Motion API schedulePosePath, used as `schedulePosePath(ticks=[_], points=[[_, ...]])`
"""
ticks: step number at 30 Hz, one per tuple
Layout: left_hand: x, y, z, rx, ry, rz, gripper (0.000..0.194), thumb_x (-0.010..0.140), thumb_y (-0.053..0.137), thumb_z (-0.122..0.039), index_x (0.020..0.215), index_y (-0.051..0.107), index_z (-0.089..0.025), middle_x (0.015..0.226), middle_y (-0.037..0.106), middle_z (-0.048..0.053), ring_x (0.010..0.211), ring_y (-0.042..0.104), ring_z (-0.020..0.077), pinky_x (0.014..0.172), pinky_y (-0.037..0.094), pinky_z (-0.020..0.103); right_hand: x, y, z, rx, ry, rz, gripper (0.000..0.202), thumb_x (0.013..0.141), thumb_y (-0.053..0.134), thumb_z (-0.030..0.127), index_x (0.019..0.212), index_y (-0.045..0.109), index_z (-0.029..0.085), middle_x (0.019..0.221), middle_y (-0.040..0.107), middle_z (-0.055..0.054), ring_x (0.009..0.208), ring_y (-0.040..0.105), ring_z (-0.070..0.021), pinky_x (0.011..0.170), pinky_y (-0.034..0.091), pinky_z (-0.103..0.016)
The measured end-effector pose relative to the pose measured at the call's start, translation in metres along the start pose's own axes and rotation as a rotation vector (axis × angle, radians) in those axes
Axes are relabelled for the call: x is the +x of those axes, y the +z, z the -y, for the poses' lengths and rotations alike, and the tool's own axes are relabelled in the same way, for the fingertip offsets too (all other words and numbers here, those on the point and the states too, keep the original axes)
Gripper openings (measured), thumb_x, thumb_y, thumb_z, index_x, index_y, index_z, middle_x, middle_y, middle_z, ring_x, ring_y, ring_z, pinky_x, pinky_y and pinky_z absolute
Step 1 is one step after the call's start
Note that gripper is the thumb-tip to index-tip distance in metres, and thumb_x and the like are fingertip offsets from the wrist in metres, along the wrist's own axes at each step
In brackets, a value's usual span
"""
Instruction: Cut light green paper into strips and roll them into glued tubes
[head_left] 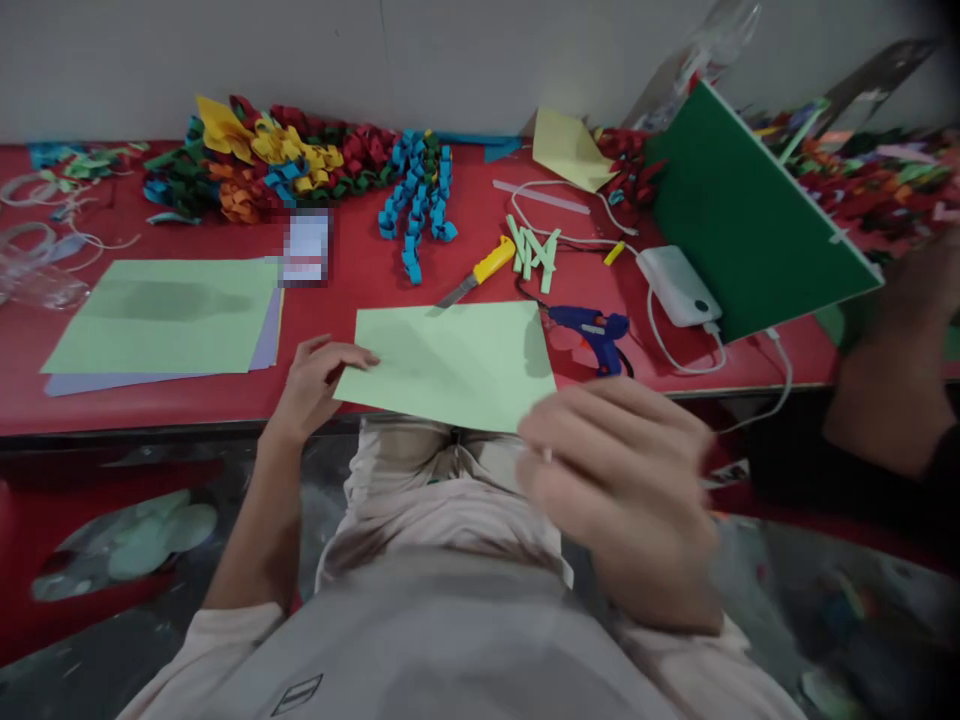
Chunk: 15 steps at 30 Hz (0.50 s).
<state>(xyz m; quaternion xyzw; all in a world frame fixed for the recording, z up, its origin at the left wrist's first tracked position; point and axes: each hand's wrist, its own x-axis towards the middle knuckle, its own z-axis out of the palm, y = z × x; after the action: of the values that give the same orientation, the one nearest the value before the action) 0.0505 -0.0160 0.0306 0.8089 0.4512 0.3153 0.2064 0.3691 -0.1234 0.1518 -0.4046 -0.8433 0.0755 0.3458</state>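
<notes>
A pale green sheet of paper (457, 350) lies at the red table's front edge, partly overhanging it. At its left edge, my left hand (319, 378) grips the paper, fingertips resting on top. My right hand (619, 480) is raised close to the camera in front of the sheet's lower right corner. Its fingers are curled together and slightly blurred; what they pinch, if anything, is hidden. Just beyond the sheet is a yellow-handled utility knife (480, 272), beside several short pale green paper strips (534, 252). To the sheet's right rests a blue glue gun (592, 335).
At left, green sheets (161, 310) overlie purple ones, near a blurred-out white object (306, 246). Colourful paper chains (300, 160) line the wall. A white power bank (679, 285) with cables sits before a tilted green board (757, 215). Another person's arm (896, 360) reaches in at right.
</notes>
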Motion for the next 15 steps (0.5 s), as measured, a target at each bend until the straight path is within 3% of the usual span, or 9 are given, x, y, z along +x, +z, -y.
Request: schedulePosePath(ticks=[1,3,7,12,15], points=[[-0.001,0.0,-0.001,-0.024,0.019,0.001,0.016,0.096,0.05,-0.03,0.09,0.064,-0.024,0.105,0.078,0.001,0.106,0.07,0.0215,0.113,0.033,0.045,0.003,0.012,-0.017,-0.127,-0.045,0.055,0.025,0.097,0.046,0.01,0.085,0.059,0.028,0.082,0.065,0.0,0.077,0.058,-0.0192,0.069,0.043,-0.037],[-0.001,-0.001,-0.002,-0.051,0.064,0.048,0.02,0.098,0.046,-0.026,0.089,0.064,-0.025,0.101,0.078,0.0,0.104,0.071,0.0209,0.11,0.034,0.044,0.008,0.037,-0.053,-0.29,0.005,0.216,0.036,0.092,0.041,0.0,0.107,0.062,0.026,0.1,0.069,-0.005,0.09,0.061,-0.0222,0.072,0.045,-0.037],[0.009,0.001,-0.009,-0.005,0.08,0.152,0.022,0.099,0.044,-0.026,0.091,0.065,-0.027,0.095,0.076,-0.002,0.095,0.07,0.0197,0.108,0.034,0.045,0.006,0.078,-0.103,-0.367,0.085,0.437,0.053,0.09,0.048,0.003,0.138,0.055,0.025,0.129,0.062,-0.012,0.11,0.058,-0.0295,0.079,0.052,-0.039],[0.016,-0.003,-0.01,-0.132,-0.014,0.289,0.038,0.1,0.042,-0.051,0.081,0.067,-0.029,0.091,0.075,0.001,0.098,0.068,0.024,0.112,0.034,0.049,-0.009,0.092,-0.106,-0.337,0.092,0.432,0.061,0.087,0.053,0.008,0.143,0.052,0.03,0.138,0.058,-0.011,0.109,0.059,-0.0301,0.069,0.055,-0.036],[0.003,-0.016,-0.001,-0.095,-0.04,0.359,0.039,0.099,0.046,-0.05,0.075,0.073,-0.035,0.107,0.075,0.0,0.116,0.064,0.0286,0.114,0.033,0.052,-0.016,0.092,-0.1,-0.275,0.062,0.463,0.059,0.086,0.051,0.009,0.142,0.052,0.027,0.15,0.053,-0.009,0.106,0.063,-0.0276,0.064,0.055,-0.035]])
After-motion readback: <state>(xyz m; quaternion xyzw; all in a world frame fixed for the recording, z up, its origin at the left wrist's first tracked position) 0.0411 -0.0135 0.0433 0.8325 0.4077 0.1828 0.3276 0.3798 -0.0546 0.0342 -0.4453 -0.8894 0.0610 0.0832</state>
